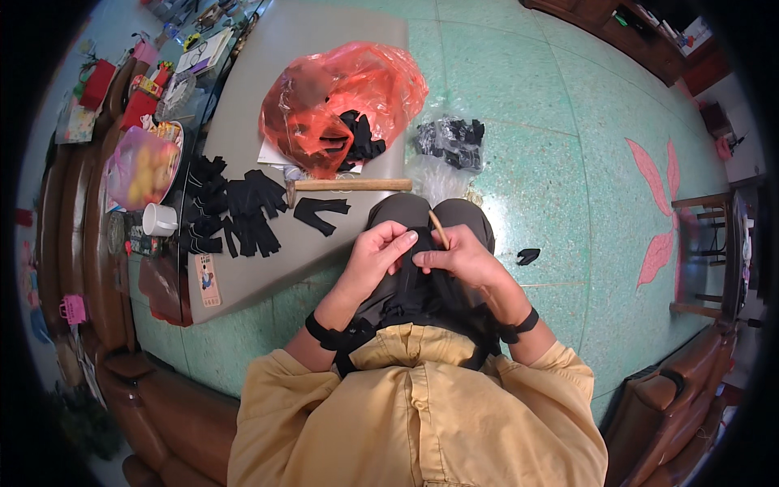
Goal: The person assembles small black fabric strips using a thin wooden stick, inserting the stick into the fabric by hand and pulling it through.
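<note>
Both hands over the lap, left hand [375, 253] pinching black fabric [418, 258], right hand [461, 256] gripping wooden stick [439, 229]

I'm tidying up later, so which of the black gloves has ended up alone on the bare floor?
The single black glove right of the right hand, lying on the green floor. The others lie on the grey board or in bags.

My left hand [375, 253] pinching black fabric [420, 268] on my lap, my right hand [461, 256] gripping a thin wooden stick [439, 229], red plastic bag [341, 105] far ahead on grey board [324, 49]
</note>
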Action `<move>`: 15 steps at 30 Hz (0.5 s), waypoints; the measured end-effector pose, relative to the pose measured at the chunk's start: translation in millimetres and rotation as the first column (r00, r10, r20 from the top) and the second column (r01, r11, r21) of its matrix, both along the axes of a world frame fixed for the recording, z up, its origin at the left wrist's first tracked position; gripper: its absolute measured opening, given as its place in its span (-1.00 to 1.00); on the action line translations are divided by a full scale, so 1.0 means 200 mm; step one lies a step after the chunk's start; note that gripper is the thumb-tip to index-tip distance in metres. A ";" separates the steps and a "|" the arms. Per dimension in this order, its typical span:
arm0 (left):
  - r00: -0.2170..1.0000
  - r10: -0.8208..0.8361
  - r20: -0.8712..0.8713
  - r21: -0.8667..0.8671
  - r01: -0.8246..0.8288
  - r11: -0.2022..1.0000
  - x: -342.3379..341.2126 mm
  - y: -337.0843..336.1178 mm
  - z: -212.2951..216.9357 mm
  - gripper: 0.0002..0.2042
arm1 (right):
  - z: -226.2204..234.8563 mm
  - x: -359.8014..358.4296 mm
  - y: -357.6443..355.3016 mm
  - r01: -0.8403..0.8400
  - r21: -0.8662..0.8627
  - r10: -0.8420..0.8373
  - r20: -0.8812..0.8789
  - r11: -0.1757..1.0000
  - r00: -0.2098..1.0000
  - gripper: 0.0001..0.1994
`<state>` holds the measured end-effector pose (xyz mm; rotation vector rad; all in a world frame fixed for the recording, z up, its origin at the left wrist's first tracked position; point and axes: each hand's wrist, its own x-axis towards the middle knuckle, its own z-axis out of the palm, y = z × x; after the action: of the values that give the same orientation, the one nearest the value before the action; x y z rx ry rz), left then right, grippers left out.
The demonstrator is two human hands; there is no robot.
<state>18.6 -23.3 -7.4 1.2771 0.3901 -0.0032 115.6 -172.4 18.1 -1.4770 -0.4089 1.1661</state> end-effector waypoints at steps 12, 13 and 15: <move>0.994 -0.032 -0.103 -0.154 0.015 0.988 -0.03 0.08 -0.01 -0.82 | -0.09 -0.01 -0.02 -0.056 -0.023 0.055 -0.057 0.998 0.997 -0.82; 0.994 -0.085 -0.061 -0.004 0.085 0.996 -0.05 0.09 -0.04 -0.81 | -0.08 -0.02 -0.01 -0.061 -0.024 0.059 -0.062 0.998 0.996 -0.82; 0.998 -0.038 -0.058 -0.008 0.038 0.999 -0.05 0.10 -0.06 -0.80 | -0.04 -0.02 -0.01 -0.078 -0.121 0.070 -0.068 0.990 0.995 -0.82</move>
<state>9.0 -2.4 -19.2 1.2798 0.4151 -0.0742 111.1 -175.2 10.6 -1.5379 -0.3556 1.3146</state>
